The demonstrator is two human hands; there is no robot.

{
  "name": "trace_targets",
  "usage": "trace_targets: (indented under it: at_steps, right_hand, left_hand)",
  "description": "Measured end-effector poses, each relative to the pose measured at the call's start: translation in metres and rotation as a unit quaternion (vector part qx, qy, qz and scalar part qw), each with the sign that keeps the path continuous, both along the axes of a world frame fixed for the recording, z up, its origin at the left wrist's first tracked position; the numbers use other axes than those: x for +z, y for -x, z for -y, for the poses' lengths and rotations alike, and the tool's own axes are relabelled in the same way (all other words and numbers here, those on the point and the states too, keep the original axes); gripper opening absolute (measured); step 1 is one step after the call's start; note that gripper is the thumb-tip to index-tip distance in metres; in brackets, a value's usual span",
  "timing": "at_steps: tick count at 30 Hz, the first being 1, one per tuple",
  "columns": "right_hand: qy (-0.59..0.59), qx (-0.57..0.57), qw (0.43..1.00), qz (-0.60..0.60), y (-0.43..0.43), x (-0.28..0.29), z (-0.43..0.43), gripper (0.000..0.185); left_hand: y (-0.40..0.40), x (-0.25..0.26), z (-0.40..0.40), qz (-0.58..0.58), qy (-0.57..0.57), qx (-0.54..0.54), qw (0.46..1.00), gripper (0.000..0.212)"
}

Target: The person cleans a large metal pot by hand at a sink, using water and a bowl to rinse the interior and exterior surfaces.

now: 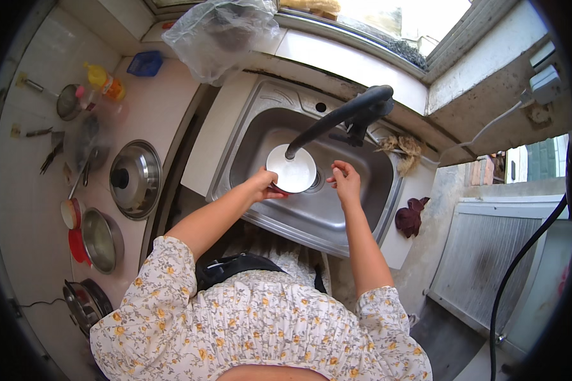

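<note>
My left hand (265,185) grips the near left side of a bowl (298,175), white inside with some red on its outside. The bowl is held over the stainless steel sink (362,190), right under the spout of a black faucet (341,116). Whether water is running into it I cannot tell. My right hand (345,180) hovers above the basin to the right of the bowl, holding nothing, its fingers bent and somewhat apart. Part of the drain (317,181) shows between the bowl and that hand.
A dark red cloth (410,217) and a tan fibrous scrubber (406,152) lie at the sink's right. On the left counter stand a lidded pan (136,180), a metal pot (100,240) and a blue basket (145,63). A clear plastic bag (219,38) sits behind the sink.
</note>
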State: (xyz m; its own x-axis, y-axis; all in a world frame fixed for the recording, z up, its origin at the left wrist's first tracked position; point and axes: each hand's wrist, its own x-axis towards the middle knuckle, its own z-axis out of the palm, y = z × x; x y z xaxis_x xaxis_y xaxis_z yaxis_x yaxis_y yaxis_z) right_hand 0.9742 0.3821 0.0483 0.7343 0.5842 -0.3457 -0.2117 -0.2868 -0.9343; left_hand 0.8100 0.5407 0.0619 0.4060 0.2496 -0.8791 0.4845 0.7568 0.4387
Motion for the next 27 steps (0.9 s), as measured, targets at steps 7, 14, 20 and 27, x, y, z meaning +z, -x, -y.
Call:
trace_targets:
  at_steps: [7,14,20,27]
  right_hand:
    - [-0.067,-0.043,0.987,-0.141,-0.013,0.007,-0.034,0.037]
    - [-0.159,-0.054,0.951,-0.259,-0.014,0.017,-0.055,0.048]
    - [-0.228,-0.04,0.912,-0.338,-0.016,0.02,-0.057,0.047]
    - [-0.411,-0.001,0.791,-0.453,-0.018,0.029,-0.055,0.034]
  left_hand:
    - [-0.002,-0.001,0.004,0.006,-0.005,0.014,1.0,0.061]
    - [0.003,0.013,0.012,0.032,-0.009,0.025,0.999,0.063]
    - [0.016,0.017,0.015,0.026,-0.009,0.057,0.998,0.063]
    - [0.041,0.027,0.018,0.024,-0.024,0.077,0.996,0.066]
